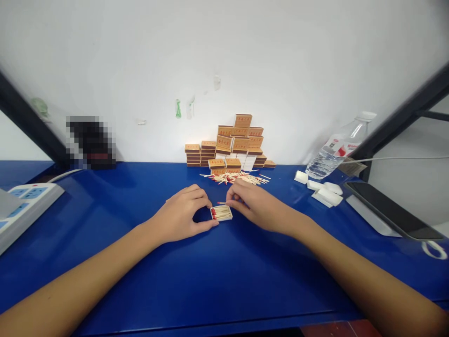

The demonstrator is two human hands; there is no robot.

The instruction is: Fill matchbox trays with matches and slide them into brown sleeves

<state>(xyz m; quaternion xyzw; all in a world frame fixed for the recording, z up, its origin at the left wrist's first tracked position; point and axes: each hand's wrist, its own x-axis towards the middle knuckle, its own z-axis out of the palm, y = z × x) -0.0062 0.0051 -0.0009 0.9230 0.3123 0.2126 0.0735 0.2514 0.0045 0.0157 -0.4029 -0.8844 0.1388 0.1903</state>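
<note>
A small white matchbox tray (227,218) lies on the blue table, filled with red-tipped matches (221,213), their heads towards the left. My left hand (185,213) grips the tray's left end, thumb at the near corner and fingers at the far one. Just above the tray's far edge, my right hand (249,202) pinches a single match (221,203) with its red head pointing left. Behind my hands spreads a loose pile of matches (242,177). Stacked matchboxes (240,142) stand beyond it against the wall.
At the left are a power strip (52,192) and a pixelated dark object (94,145). On the right, a water bottle (336,147) leans near white charger pieces (328,195), and a phone (389,208) rests tilted on a white block. Black metal posts flank the table.
</note>
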